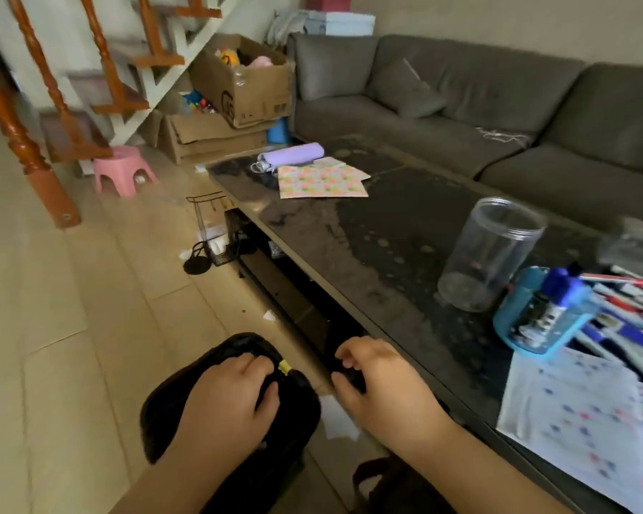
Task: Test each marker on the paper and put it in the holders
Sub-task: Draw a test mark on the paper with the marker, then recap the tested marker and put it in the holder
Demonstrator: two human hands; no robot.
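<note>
My left hand [231, 398] lies on my knee in black cloth, fingers curled; a small yellow bit [284, 366] shows at the fingertips, and I cannot tell if the hand grips anything. My right hand [379, 383] hovers at the table's near edge, fingers loosely curled, nothing visible in it. On the dark table [387, 254] at the right a blue holder [535, 317] holds a blue-capped marker [561, 287]. A clear empty jar [490, 254] stands beside it. Several markers [631, 309] lie behind it. The test paper [587, 413] bears many colour marks.
A patterned sheet [322, 181] and a purple pouch [290, 153] lie at the table's far end. A grey sofa [461, 105] runs behind the table. Cardboard boxes [238, 90], a pink stool [121, 168] and a staircase [34, 124] stand at the left. Paper scraps [338, 421] lie on the floor.
</note>
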